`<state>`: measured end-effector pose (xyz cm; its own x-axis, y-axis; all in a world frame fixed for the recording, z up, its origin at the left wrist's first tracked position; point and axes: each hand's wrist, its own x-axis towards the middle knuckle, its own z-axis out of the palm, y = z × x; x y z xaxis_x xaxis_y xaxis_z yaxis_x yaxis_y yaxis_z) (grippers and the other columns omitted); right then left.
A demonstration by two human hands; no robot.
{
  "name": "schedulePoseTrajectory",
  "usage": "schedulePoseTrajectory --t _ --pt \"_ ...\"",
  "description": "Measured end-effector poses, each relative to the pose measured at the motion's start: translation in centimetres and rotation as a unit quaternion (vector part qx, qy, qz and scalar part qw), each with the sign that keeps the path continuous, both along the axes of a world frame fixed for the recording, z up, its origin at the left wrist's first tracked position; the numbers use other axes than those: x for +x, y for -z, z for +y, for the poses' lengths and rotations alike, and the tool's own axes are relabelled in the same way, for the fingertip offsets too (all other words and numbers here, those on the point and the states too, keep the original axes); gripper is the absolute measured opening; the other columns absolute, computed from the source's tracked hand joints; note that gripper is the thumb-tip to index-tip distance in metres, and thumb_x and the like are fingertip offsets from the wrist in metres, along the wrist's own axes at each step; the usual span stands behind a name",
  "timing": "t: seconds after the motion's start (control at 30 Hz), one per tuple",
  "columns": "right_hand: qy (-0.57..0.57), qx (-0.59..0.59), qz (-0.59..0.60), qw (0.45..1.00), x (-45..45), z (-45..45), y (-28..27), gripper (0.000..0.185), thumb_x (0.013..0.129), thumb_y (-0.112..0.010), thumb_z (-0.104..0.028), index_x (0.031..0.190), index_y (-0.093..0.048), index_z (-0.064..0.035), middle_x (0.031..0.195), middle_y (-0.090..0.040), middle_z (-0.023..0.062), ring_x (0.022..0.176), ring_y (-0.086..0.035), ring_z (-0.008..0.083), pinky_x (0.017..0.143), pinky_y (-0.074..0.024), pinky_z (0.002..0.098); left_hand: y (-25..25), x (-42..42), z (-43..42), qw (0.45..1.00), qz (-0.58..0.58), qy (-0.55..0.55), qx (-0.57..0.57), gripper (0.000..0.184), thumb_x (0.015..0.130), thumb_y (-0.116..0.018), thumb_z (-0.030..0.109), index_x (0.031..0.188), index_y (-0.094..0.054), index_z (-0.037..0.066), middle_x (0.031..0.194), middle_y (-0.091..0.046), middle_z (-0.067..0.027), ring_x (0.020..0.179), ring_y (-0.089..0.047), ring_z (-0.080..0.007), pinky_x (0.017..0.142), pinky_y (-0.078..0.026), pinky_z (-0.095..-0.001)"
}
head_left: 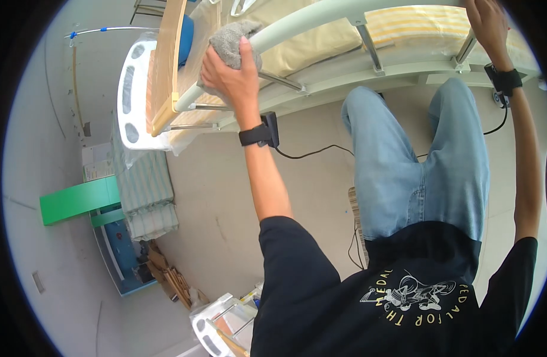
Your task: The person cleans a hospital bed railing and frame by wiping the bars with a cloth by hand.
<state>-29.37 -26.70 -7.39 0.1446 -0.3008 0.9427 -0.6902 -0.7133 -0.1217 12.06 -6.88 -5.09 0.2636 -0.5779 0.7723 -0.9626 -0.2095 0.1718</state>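
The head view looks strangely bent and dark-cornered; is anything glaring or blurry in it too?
In the head view, the bed rail appears curved and the corners go black, probably from a wide lens; in the head view, a metal post carries bright glints; in the head view, the left hand, grey cloth and shirt print look reasonably clear.

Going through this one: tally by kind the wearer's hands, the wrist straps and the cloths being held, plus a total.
Hands (left hand, right hand): 2
Black wrist straps: 2
Grey cloth: 1
Total: 5
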Motion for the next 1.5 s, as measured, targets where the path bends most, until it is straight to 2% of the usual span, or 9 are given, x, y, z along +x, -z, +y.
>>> schedulePoseTrajectory --t 0.4,0.43,0.73,0.8,1.13,1.2,1.23,1.4,1.5 --pt "0.017 -0.025 -0.011 0.999 0.2 -1.0 0.4 0.048 0.092 -0.044 -0.033 0.059 -0.061 -0.0028 0.063 -0.061 0.0156 0.062 -0.051 0.0351 0.067 -0.0365 0.0469 -1.4 -3.9 0.4 0.970 0.013 0.215 0.116 0.069 0.091 -0.056 0.048 0.132 -0.041 -0.004 0.126 -0.049 -0.0255 0.125 -0.040 -0.0433 0.105 -0.024 -0.0570" --pt "0.015 -0.018 -0.013 1.000 0.1 -1.0 0.4 0.048 0.093 -0.044 -0.033 0.060 -0.061 -0.0027 0.063 -0.060 0.0161 0.062 -0.050 0.0355 0.067 -0.0364 0.0472 -1.0 -4.8 -0.5 0.969 -0.043 0.221 0.105 0.069 0.085 -0.069 0.038 0.133 -0.042 -0.003 0.127 -0.050 -0.0243 0.125 -0.041 -0.0418 0.103 -0.030 -0.0531" --pt "0.019 0.041 0.043 0.998 -0.4 1.2 -0.7 0.047 0.098 -0.041 -0.032 0.072 -0.064 -0.0001 0.072 -0.061 0.0181 0.073 -0.054 0.0372 0.076 -0.0379 0.0487 -1.2 -17.5 -5.9 0.941 -0.070 0.329 0.037 0.076 0.080 -0.077 0.036 0.135 -0.044 -0.005 0.130 -0.050 -0.0261 0.122 -0.046 -0.0427 0.105 -0.033 -0.0525" --pt "0.008 0.051 0.062 0.997 -0.5 2.0 -1.2 0.027 0.096 -0.045 -0.018 0.079 -0.058 -0.0008 0.077 -0.055 0.0143 0.078 -0.051 0.0324 0.079 -0.0387 0.0408 -1.3 -17.7 -6.1 0.940 -0.072 0.332 0.021 0.074 0.079 -0.078 0.035 0.133 -0.047 -0.005 0.129 -0.052 -0.0261 0.121 -0.048 -0.0425 0.103 -0.036 -0.0511" --pt "0.010 0.040 0.037 0.998 -0.2 2.0 -1.0 0.026 0.096 -0.046 -0.017 0.079 -0.059 -0.0013 0.077 -0.055 0.0139 0.077 -0.051 0.0317 0.077 -0.0387 0.0409 -0.2 -13.5 -3.3 0.944 -0.094 0.312 0.047 0.077 0.073 -0.085 0.025 0.136 -0.048 0.003 0.131 -0.056 -0.0202 0.120 -0.054 -0.0386 0.099 -0.041 -0.0478" --pt "0.015 0.027 0.033 0.999 -0.2 2.1 -1.0 0.025 0.095 -0.047 -0.018 0.079 -0.058 -0.0019 0.076 -0.055 0.0136 0.076 -0.050 0.0310 0.076 -0.0386 0.0408 1.0 -13.1 -2.9 0.942 0.006 0.336 0.007 0.078 0.073 -0.082 0.019 0.136 -0.040 -0.001 0.126 -0.050 -0.0241 0.124 -0.043 -0.0403 0.100 -0.035 -0.0467" --pt "0.010 0.029 0.035 0.999 -0.1 2.4 -1.4 0.025 0.095 -0.047 -0.018 0.078 -0.058 -0.0022 0.075 -0.055 0.0133 0.075 -0.050 0.0307 0.075 -0.0385 0.0407 1.5 -12.8 -2.8 0.932 0.020 0.360 -0.025 0.093 0.060 -0.087 0.004 0.139 -0.038 0.002 0.130 -0.047 -0.0226 0.123 -0.044 -0.0380 0.099 -0.037 -0.0445" --pt "0.009 0.020 0.030 0.999 -0.6 1.5 -0.8 0.023 0.093 -0.048 -0.016 0.077 -0.057 -0.0029 0.073 -0.054 0.0118 0.072 -0.049 0.0295 0.074 -0.0382 0.0406 2.8 -13.2 0.4 0.972 0.089 0.217 -0.004 0.096 0.063 -0.086 0.004 0.142 -0.031 0.002 0.139 -0.036 -0.0184 0.123 -0.043 -0.0357 0.105 -0.039 -0.0450" --pt "0.012 0.006 0.027 1.000 -0.5 1.3 -0.8 0.023 0.093 -0.049 -0.016 0.075 -0.056 -0.0033 0.073 -0.054 0.0115 0.072 -0.049 0.0293 0.074 -0.0383 0.0406 6.2 -12.0 0.5 0.919 0.323 0.211 -0.077 0.086 0.075 -0.086 0.010 0.139 -0.031 0.001 0.134 -0.039 -0.0154 0.125 -0.044 -0.0253 0.109 -0.035 -0.0393"
